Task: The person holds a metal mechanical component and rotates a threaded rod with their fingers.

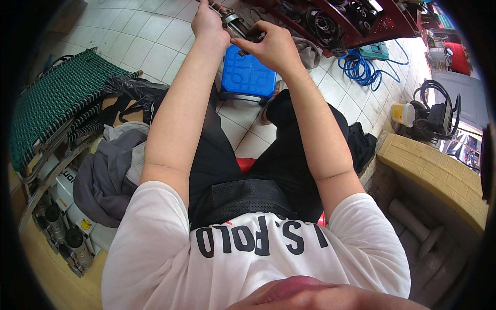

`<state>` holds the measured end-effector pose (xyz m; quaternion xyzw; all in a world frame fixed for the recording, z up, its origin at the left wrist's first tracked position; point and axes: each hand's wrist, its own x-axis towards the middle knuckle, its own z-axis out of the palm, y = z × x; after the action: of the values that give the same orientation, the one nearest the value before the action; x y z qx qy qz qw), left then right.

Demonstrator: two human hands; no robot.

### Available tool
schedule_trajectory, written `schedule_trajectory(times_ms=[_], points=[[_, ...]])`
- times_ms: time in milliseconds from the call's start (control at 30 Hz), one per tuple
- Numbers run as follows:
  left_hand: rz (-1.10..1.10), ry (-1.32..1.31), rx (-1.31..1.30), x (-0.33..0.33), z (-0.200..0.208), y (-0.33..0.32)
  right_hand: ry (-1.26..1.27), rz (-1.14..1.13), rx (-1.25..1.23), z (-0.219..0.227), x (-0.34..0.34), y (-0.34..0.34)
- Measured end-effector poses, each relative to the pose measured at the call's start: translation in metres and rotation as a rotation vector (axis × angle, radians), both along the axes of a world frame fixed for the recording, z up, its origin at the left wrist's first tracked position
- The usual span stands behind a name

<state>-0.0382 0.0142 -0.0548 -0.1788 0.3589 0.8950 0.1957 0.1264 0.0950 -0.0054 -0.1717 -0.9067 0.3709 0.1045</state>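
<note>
Both my arms reach out over the knees toward the top of the view. My left hand [207, 23] is closed round a cylindrical metal machine part [235, 24], silvery with darker bands; its exact kind cannot be made out. At the end of this part closer to my right side, my right hand [275, 45] has thumb and fingers curled in, pinching at it. The right fingertips are partly hidden, and the part's far end runs to the picture's edge. Below the hands stands a blue-topped plastic stool [249, 76] on the tiled floor.
Coiled blue hose [360, 72] lies at right beside a red rack [356, 26] with dark round parts. A folding cot with green woven webbing [57, 101] and grey cloth [111, 175] are on the left. A white bucket [403, 114] stands near a yellowish ledge [434, 178].
</note>
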Motion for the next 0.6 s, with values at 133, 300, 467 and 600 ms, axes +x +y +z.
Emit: schedule_trajectory(times_ms=[133, 300, 467, 600], points=[[-0.012, 0.018, -0.014, -0.0022, -0.0037, -0.0013, 0.001, 0.005, -0.012, -0.0005, -0.0004, -0.0007], [-0.006, 0.019, -0.007, -0.0016, -0.0038, -0.0010, -0.026, 0.011, 0.017, 0.0017, -0.0002, -0.0010], [-0.006, -0.001, -0.004, 0.0005, -0.0015, -0.0005, -0.018, 0.008, 0.034, 0.0000, 0.0002, -0.0007], [-0.005, -0.006, 0.015, 0.0008, -0.0010, -0.0009, 0.010, -0.001, 0.009, -0.0021, 0.0003, -0.0005]])
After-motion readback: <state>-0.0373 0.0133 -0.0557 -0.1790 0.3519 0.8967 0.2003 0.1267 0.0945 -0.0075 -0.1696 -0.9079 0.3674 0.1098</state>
